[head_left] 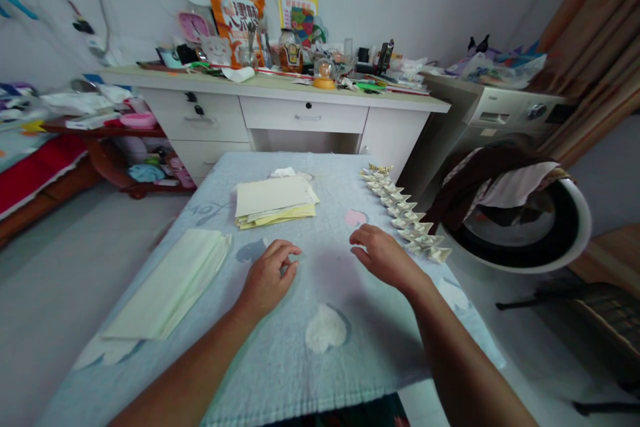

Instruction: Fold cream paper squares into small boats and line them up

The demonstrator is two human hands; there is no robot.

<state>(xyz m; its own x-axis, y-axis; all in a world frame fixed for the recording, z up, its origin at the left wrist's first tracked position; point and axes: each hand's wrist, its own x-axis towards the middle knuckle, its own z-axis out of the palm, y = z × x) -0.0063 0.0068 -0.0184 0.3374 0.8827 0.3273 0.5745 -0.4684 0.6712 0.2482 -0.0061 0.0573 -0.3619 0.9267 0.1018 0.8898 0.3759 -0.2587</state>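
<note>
My left hand [273,273] hovers or rests over the middle of the cloth-covered table [280,373], its fingers apart and nothing in them. Across from it, my right hand [379,252] is also bare, with loosely bent fingers and thumb apart. A stack of cream and yellow paper [273,197] lies just beyond my left hand. Farther left is a pile of long pale green-white paper sheets [170,287]. Along the table's right edge, beyond my right hand, runs a row of several small folded paper boats [406,217]. Neither hand touches any paper.
A white desk [305,110] stands behind the table, its top crowded with a jar [291,53], an orange snack bag [235,13] and a pink clock [194,27]. At right, a washing machine [493,110] has its round door open with clothes [500,187] hanging out.
</note>
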